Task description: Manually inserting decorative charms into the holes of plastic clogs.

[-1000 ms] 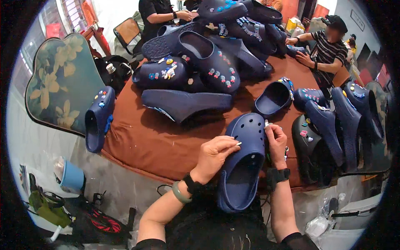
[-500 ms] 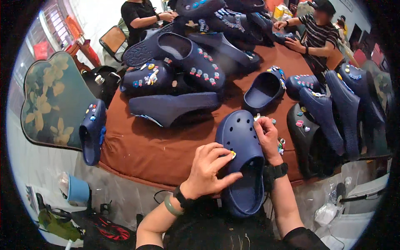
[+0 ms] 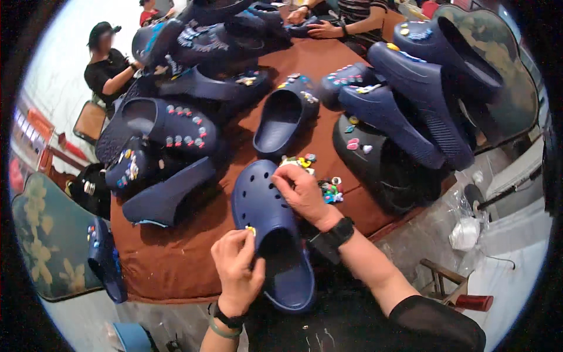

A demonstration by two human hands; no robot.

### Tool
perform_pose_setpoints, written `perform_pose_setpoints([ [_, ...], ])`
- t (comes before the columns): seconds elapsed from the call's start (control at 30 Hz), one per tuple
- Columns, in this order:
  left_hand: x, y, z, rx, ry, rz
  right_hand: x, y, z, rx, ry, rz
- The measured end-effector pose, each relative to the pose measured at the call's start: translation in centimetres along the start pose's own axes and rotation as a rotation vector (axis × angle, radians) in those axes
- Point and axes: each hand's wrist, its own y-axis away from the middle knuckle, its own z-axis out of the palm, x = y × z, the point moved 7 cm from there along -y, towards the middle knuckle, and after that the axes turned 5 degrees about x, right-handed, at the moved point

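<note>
The navy clog point(image 3: 263, 203) is lying between the two hands, its toe pointing far and slightly left, its heel pointing near, toward the person's black shirt point(image 3: 363, 322). At its left side, the left hand point(image 3: 237, 267) is bending its fingers and grasping a small yellow charm point(image 3: 251, 230) at the edge of the upper. The right hand point(image 3: 304, 195) is curling over the right side of the toe, fingertips drawn together beside the holes; I cannot tell whether they are gripping anything.

Loose charms point(image 3: 331, 190) are lying just right of the right hand, more of them beyond its knuckles. Farther right, a black clog point(image 3: 360, 155) is closing off that side, and an open clog point(image 3: 281, 124) is standing just beyond the toe. Left of the working clog, the brown cloth point(image 3: 187, 252) is lying bare as far as a thick-soled clog point(image 3: 170, 193). The table's near edge is running left from the left wrist, a clog point(image 3: 105, 242) leaning at its left end; on the right, the edge is slanting near, toward the right forearm.
</note>
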Motion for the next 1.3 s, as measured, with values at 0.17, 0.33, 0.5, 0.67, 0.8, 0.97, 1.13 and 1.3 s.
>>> perform_pose_setpoints([
  [0.17,-0.5,-0.2,0.4,0.024,-0.036,-0.026,0.0,-0.1,-1.3,0.118,0.093,-0.073],
  [0.33,-0.8,-1.6,-0.7,-0.09,0.011,-0.052,1.1,-0.6,-3.0,0.256,0.108,-0.002],
  [0.5,6.3,-7.6,-2.7,-0.155,-0.024,0.187,1.5,0.0,0.1,0.116,0.368,-0.186],
  [0.67,12.1,-12.6,7.9,-0.602,-0.193,0.665,3.5,0.4,0.0,-0.102,0.183,-0.009],
  [0.8,8.5,-15.4,18.6,-0.977,-0.18,0.563,2.7,2.7,0.5,-0.047,0.259,-0.119],
  [0.97,6.6,-14.3,24.1,-1.059,-0.139,0.656,2.9,2.8,0.6,0.096,0.381,-0.264],
  [1.13,7.9,-14.6,24.0,-1.095,-0.12,0.659,7.2,5.3,3.9,-0.211,0.418,-0.103],
  [1.3,7.7,-14.8,21.1,-0.924,0.182,0.676,2.8,4.7,1.0,-0.048,0.32,-0.286],
])
